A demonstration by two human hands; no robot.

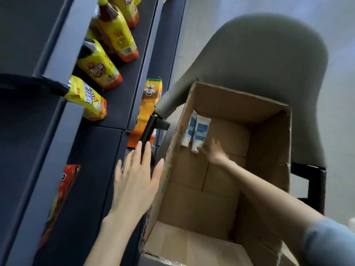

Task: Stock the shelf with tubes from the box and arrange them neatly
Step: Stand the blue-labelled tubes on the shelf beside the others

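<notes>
An open cardboard box [269, 150] sits on a grey chair. Two white tubes with blue labels [196, 132] lie side by side against the box's far left corner. My right hand [212, 152] reaches deep into the box, its fingertips right at the lower end of the nearer tube; it is blurred and I cannot tell if it holds the tube. My left hand [137, 175] hovers with fingers spread between the box's left wall and the dark shelf [92, 169], holding nothing.
The grey padded chair [269, 60] has a black armrest [149, 129] beside my left hand. Yellow bottles [115, 33] and yellow snack bags [86, 98] stand on the shelves. An orange packet [149, 104] and a red packet [63, 191] sit lower down.
</notes>
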